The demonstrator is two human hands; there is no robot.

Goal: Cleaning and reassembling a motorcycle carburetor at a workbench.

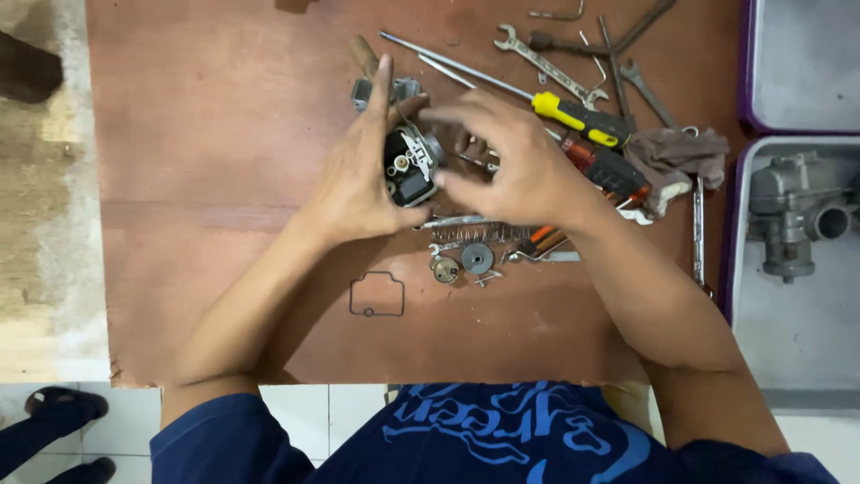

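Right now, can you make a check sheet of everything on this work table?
Surface: brown wooden board, worn, on tiled floor.
Job's things: small grey metal carburettor body, cupped in left hand.
Clutter: yellow-handled screwdriver, silver spanners, thin black rubber gasket, round grey disc, spring, brownish rag.
Hands: right hand blurred, over the carburettor, grip unclear.
Cables: nothing seen.
Surroundings: grey tray holding another carburettor.
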